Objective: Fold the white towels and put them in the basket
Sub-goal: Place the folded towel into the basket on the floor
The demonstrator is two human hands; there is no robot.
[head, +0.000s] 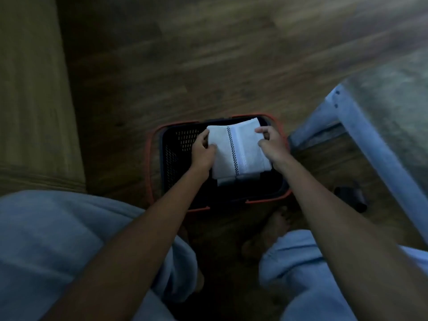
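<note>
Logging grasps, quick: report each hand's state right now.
Left hand: grips the left edge of the folded white towel above the dark basket.
Right hand: pinches the same towel's right edge.

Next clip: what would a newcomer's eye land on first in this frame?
The bright folded white towel, crossed by a dark checkered stripe, stands out at centre, gripped at its sides by the left hand and the right hand. It is held over a dark basket with an orange rim, standing on the dim wooden floor.
</note>
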